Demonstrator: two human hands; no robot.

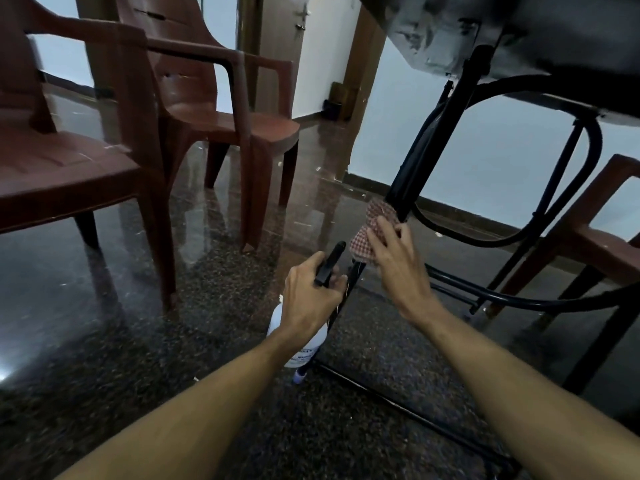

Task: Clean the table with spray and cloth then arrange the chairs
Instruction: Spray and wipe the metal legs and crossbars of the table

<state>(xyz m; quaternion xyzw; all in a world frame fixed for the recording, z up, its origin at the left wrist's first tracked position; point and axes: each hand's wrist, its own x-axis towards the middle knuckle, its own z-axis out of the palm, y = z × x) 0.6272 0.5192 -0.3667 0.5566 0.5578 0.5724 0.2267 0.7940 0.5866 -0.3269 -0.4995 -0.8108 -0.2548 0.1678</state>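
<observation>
I am low down, looking under the table (519,32), whose dark underside fills the top right. My right hand (398,268) presses a red-and-white checked cloth (375,220) around a black metal table leg (426,157). My left hand (311,296) grips a white spray bottle (304,348) by its black trigger head, just left of the leg's lower part. Two brown plastic armchairs (69,157) (225,98) stand on the left.
A third brown chair (595,230) stands at the right, behind the table's curved black frame bars (519,233). The floor (138,358) is dark, glossy speckled stone. A wooden door and a doorway lie at the back.
</observation>
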